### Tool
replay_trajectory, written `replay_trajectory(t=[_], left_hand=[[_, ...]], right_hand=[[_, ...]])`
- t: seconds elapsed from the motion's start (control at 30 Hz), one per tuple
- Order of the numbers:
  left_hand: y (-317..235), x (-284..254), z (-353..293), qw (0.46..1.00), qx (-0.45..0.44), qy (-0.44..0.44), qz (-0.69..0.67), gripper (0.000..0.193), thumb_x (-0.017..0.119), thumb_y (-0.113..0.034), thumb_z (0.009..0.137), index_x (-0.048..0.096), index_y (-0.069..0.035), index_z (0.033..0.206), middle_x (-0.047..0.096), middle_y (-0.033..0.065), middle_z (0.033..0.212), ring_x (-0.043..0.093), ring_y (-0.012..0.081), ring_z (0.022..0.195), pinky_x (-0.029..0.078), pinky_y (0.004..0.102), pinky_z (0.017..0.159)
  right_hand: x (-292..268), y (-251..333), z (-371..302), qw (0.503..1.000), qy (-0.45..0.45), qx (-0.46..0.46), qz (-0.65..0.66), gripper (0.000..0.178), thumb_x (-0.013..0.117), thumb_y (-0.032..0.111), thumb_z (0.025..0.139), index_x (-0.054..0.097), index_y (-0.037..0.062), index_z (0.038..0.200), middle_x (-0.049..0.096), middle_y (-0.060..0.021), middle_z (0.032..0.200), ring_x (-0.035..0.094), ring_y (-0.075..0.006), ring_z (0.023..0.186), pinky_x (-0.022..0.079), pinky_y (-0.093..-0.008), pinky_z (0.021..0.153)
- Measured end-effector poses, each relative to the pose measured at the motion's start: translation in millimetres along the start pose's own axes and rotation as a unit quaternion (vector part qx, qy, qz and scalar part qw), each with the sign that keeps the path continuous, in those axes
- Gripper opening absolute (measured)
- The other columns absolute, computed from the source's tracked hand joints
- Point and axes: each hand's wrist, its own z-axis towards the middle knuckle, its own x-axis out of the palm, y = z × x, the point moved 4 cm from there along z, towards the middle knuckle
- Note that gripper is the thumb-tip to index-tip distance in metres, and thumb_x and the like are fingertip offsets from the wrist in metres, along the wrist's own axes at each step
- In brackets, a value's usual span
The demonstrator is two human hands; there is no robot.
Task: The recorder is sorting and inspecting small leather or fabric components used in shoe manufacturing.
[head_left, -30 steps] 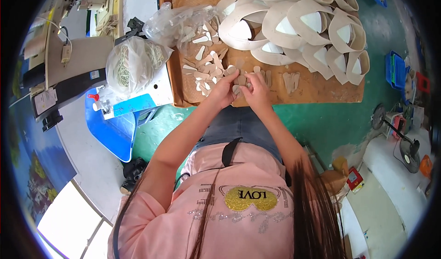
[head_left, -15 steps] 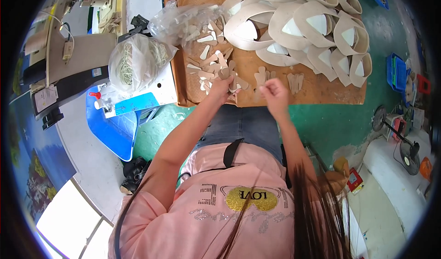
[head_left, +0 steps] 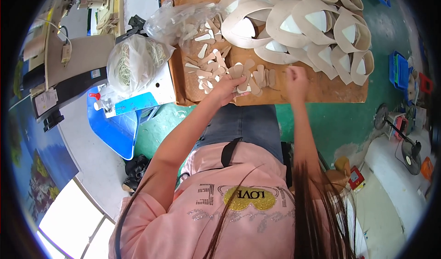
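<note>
We had our left hand (head_left: 227,89) gripping a fanned bunch of thin, flat, tan paddle-shaped pieces (head_left: 237,70), thumb on top, near the front edge of the brown-covered counter (head_left: 328,93). Approx. 1 sec. earlier both hands met over pieces there; since then our right hand (head_left: 297,80) had gone off to the right, well apart from the left, & now hid the spot where a 2nd small group had shown. Its fingers were bent in, but w/ the blur we couldn't tell if they held anything. For the work, that meant the left did the holding alone, w/ the fan spread out.

A short row of upright-lying tan slips (head_left: 266,77) lay b/w our hands. Left of the fan was a loose heap of tan & white paddle-shaped pieces (head_left: 213,67), w/ a crumpled clear plastic bag (head_left: 177,17) beyond. Stacked pale cream ring-shaped parts (head_left: 315,39) took up the counter's far right.
</note>
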Motion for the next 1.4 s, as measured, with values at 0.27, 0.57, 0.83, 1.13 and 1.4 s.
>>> replay_trajectory(t=[0.27, 0.57, 0.83, 1.13, 1.4], left_hand=[[-4, 16, -1, 0.995, 0.006, -0.018, 0.097, 0.022, 0.06, -0.014, 0.077, 0.056, -0.008, 0.098, 0.06, 0.0027, 0.086, 0.057, 0.0097, 0.074, 0.05, 0.0244, 0.059], [2, 13, -2, 0.984, 0.08, -0.05, 0.151, 0.02, 0.064, -0.013, 0.073, 0.059, -0.004, 0.09, 0.06, 0.0014, 0.079, 0.054, 0.008, 0.066, 0.043, 0.0219, 0.052], [10, 18, -7, 0.975, 0.121, -0.057, 0.176, 0.011, 0.062, -0.011, 0.074, 0.059, -0.004, 0.083, 0.056, -0.0009, 0.067, 0.047, 0.0064, 0.055, 0.036, 0.0219, 0.045], [3, 25, -18, 0.845, 0.307, -0.141, 0.415, 0.015, 0.058, -0.016, 0.074, 0.059, -0.002, 0.07, 0.054, 0.008, 0.054, 0.052, 0.0193, 0.049, 0.04, 0.0305, 0.047], [-3, 26, -17, 0.702, 0.287, -0.212, 0.616, 0.017, 0.061, -0.018, 0.069, 0.06, -0.006, 0.081, 0.06, 0.0142, 0.068, 0.059, 0.0263, 0.06, 0.045, 0.0343, 0.054]], right_hand=[[52, 43, -14, 0.95, 0.118, 0.063, 0.283, 0.014, 0.062, 0.009, 0.072, 0.057, -0.001, 0.08, 0.056, -0.002, 0.065, 0.046, -0.0042, 0.053, 0.04, -0.0193, 0.049], [43, 57, -19, 0.966, 0.09, 0.058, 0.234, 0.012, 0.062, 0.007, 0.072, 0.053, -0.0008, 0.073, 0.056, -0.0046, 0.068, 0.05, -0.0097, 0.053, 0.041, -0.0246, 0.049], [44, 77, -34, 0.979, 0.134, 0.045, 0.144, 0.014, 0.065, 0.009, 0.07, 0.056, -0.0008, 0.075, 0.057, -0.0042, 0.069, 0.052, -0.0086, 0.056, 0.044, -0.0227, 0.054], [59, 64, -53, 0.851, 0.144, 0.296, 0.41, 0.011, 0.064, 0.01, 0.072, 0.056, 0.0029, 0.073, 0.055, -0.002, 0.066, 0.047, -0.0074, 0.054, 0.037, -0.0194, 0.049], [67, 55, -66, 0.825, 0.108, 0.327, 0.449, 0.009, 0.061, 0.007, 0.074, 0.055, 0.0011, 0.071, 0.054, -0.0017, 0.064, 0.049, -0.0086, 0.055, 0.04, -0.0201, 0.051]])
